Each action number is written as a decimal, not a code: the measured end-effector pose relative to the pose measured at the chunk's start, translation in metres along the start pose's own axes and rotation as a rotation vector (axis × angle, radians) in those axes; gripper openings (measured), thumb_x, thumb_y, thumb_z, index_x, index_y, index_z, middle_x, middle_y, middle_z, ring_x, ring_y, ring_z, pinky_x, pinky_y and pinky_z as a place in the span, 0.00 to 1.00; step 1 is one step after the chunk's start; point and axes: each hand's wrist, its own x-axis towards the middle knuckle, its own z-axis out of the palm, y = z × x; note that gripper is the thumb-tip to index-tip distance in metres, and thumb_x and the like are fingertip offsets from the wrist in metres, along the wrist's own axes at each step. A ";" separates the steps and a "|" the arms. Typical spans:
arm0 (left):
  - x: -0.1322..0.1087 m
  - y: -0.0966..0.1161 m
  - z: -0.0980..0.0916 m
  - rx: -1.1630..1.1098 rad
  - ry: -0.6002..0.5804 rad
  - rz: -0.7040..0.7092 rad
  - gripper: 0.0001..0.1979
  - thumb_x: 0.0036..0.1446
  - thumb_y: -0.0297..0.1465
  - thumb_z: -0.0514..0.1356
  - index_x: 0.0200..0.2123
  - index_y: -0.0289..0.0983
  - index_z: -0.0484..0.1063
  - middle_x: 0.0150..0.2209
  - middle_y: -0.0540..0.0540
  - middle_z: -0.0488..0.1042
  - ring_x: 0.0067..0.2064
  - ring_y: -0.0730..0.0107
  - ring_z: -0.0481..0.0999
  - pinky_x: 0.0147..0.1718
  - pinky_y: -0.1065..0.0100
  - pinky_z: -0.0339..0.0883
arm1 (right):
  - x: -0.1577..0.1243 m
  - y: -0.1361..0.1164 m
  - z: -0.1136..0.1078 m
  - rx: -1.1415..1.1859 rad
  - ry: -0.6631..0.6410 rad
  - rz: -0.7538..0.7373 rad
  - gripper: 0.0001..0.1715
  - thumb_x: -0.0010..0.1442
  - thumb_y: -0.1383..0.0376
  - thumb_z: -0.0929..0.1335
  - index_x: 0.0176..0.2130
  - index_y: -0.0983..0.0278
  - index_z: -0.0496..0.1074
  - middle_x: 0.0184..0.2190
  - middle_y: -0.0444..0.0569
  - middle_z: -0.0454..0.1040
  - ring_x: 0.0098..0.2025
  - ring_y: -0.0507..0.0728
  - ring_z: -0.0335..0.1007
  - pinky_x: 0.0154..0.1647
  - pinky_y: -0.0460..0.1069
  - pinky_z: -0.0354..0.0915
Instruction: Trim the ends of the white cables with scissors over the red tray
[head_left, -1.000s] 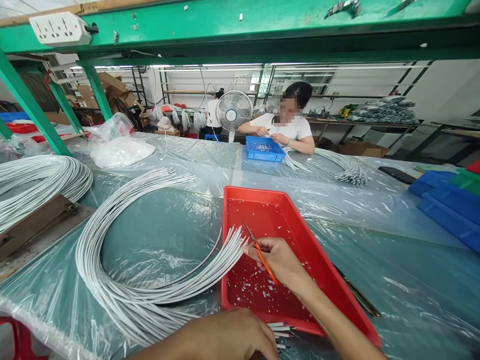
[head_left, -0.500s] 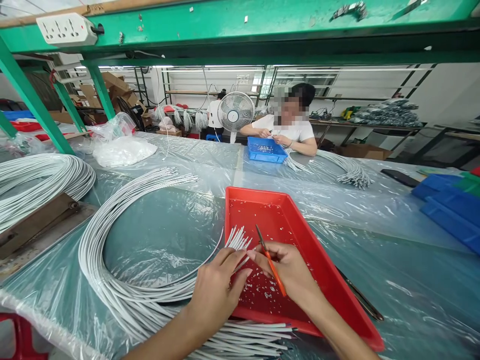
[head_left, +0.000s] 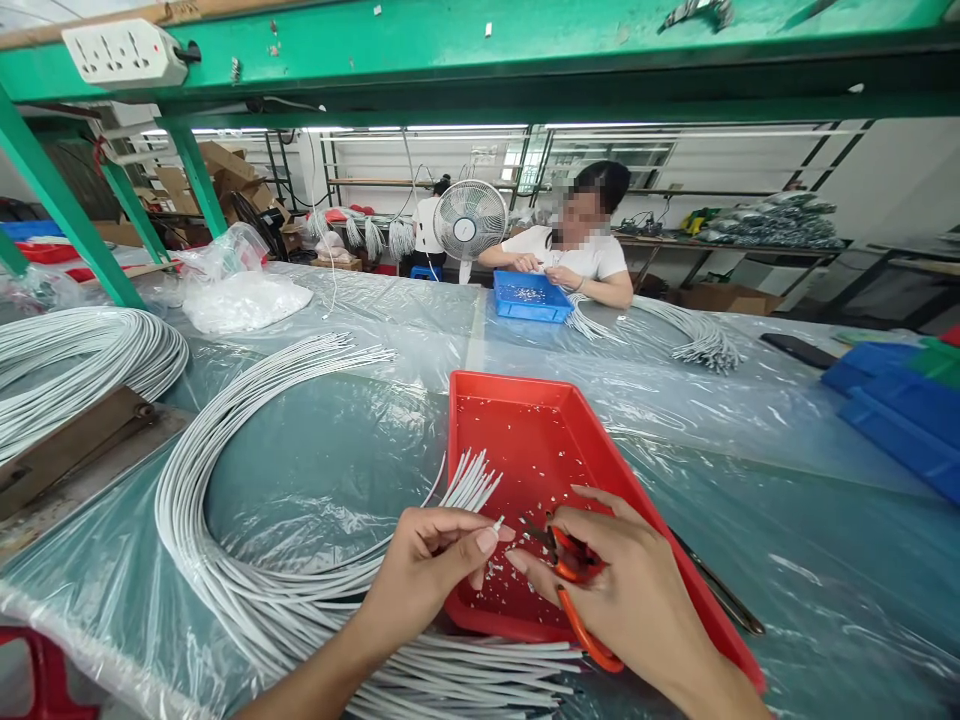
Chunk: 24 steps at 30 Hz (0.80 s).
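Note:
Over the red tray (head_left: 517,430), my left hand (head_left: 442,555) pinches the end of a white cable (head_left: 498,525) between thumb and fingers. My right hand (head_left: 622,580) holds orange-handled scissors (head_left: 589,635), their dark blades pointing left toward that cable end. A small gap separates the blades from my left fingertips. White scraps lie scattered in the tray. A large curved bundle of white cables (head_left: 184,480) lies left of the tray, with loose ends (head_left: 472,483) over its left edge and more ends (head_left: 495,670) in front of it.
A dark metal tool (head_left: 720,585) lies right of the tray. Another cable coil (head_left: 142,350) and a metal bracket (head_left: 75,440) are at left. Across the table, a person (head_left: 592,240) works over a blue tray (head_left: 531,297). Blue bins (head_left: 900,420) stand at right.
My right hand has turned the scissors so the blades point left instead of up. My left hand has shifted slightly, and a cable end now shows at its fingertips.

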 end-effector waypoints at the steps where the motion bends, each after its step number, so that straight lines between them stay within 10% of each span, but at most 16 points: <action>1: 0.000 0.001 0.000 0.001 -0.011 -0.002 0.12 0.52 0.34 0.60 0.32 0.31 0.78 0.15 0.51 0.65 0.20 0.79 0.62 0.21 0.75 0.53 | 0.000 0.000 0.000 -0.011 -0.008 -0.005 0.21 0.48 0.60 0.68 0.18 0.61 0.52 0.13 0.35 0.54 0.19 0.50 0.57 0.44 0.51 0.57; 17: -0.002 -0.002 0.001 0.092 -0.046 0.040 0.11 0.53 0.33 0.59 0.25 0.30 0.74 0.17 0.52 0.63 0.20 0.79 0.59 0.20 0.74 0.50 | 0.000 -0.007 -0.001 -0.019 -0.047 -0.040 0.26 0.50 0.59 0.67 0.18 0.61 0.45 0.13 0.37 0.49 0.22 0.52 0.55 0.35 0.47 0.58; 24: -0.004 0.008 -0.004 0.195 -0.225 0.052 0.16 0.57 0.34 0.54 0.21 0.31 0.70 0.17 0.53 0.58 0.21 0.78 0.56 0.21 0.72 0.48 | -0.001 -0.002 -0.003 0.048 -0.058 -0.117 0.27 0.48 0.62 0.69 0.20 0.62 0.43 0.15 0.35 0.45 0.19 0.49 0.37 0.39 0.47 0.56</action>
